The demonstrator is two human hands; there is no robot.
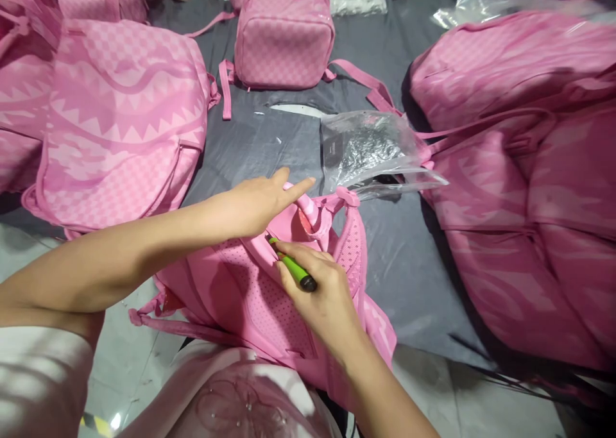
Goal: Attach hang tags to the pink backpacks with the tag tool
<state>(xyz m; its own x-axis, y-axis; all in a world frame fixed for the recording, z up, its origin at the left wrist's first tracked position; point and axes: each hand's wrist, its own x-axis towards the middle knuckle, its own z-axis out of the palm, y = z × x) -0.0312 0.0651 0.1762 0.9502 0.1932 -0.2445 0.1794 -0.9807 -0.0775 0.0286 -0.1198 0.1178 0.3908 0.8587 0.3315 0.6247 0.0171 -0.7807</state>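
At the far left, pink bags (22, 98) overlap at the edge of view; I cannot tell how many. Just beside them stands one pink zigzag-print backpack (128, 117), with a checked lower pocket. One pair of hands is at work. The left hand (260, 204) reaches in over the top of one pink backpack (260, 290) that lies with its mesh-padded back up, at the near edge of the grey-covered table (399, 290). Two of its digits stick out, spread apart; the rest are hidden, so I cannot tell whether it grips the fabric. Just beside them is one carry handle (308, 208). The right hand (325, 284) is curled closed around one green pen-shaped tool (297, 270) with a black butt end, its tip against the backpack just below the left hand. Beyond, at top centre, stands one small checked backpack (283, 50), a strap trailing on either side. Right of the worked backpack's top lies one clear plastic bag (370, 146) with dark contents. On the right, at least two pink backpacks (520, 226) are heaped together, with clear plastic wrap (495, 8) behind.
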